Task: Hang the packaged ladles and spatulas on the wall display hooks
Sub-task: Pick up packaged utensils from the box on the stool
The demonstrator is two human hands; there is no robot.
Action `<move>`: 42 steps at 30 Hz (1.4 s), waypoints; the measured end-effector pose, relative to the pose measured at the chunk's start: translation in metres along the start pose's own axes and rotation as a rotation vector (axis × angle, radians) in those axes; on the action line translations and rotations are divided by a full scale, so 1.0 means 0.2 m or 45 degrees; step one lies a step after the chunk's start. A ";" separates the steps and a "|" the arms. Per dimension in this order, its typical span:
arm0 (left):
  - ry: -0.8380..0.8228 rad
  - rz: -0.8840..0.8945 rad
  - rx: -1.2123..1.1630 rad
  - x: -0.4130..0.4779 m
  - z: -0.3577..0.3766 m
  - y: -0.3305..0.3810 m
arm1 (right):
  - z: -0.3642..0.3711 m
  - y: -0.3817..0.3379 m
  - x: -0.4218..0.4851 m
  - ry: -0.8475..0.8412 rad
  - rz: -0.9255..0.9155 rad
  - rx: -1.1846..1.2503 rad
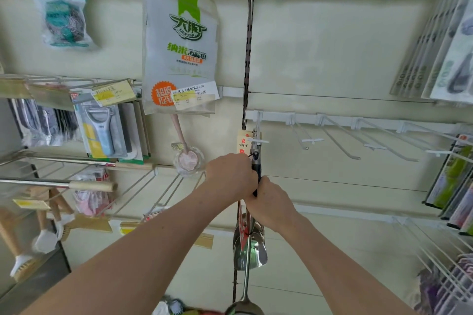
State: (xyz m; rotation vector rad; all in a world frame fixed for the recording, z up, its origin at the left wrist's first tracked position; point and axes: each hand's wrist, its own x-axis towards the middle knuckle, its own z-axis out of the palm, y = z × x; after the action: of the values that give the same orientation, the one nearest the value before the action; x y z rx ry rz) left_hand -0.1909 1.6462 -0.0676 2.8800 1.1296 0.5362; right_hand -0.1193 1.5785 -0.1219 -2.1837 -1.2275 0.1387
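A steel ladle with a dark handle (256,167) hangs upright at the leftmost white hook (258,133) of the middle rail, a cream paper tag (244,142) beside its top. My left hand (230,174) pinches the top of the handle near the hook. My right hand (268,202) grips the handle lower down. Below my hands the shiny ladle bowl (249,243) shows with a red tag. A second steel utensil (244,302) hangs lower, at the bottom edge.
Several bare white hooks (340,140) stick out along the rail to the right. A sponge pack (179,41) hangs top centre, peelers (102,130) and brushes at left, packaged goods (450,179) at the right edge.
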 end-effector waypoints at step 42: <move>-0.221 0.086 -1.035 0.42 0.20 -0.21 | -0.07 0.02 0.40 -0.189 0.191 -0.171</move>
State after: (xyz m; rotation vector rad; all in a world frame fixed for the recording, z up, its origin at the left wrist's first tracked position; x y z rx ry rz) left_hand -0.1490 1.7378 -0.0839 2.1995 0.5889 0.5624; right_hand -0.0660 1.6351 -0.0966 -2.4195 -1.1814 0.2929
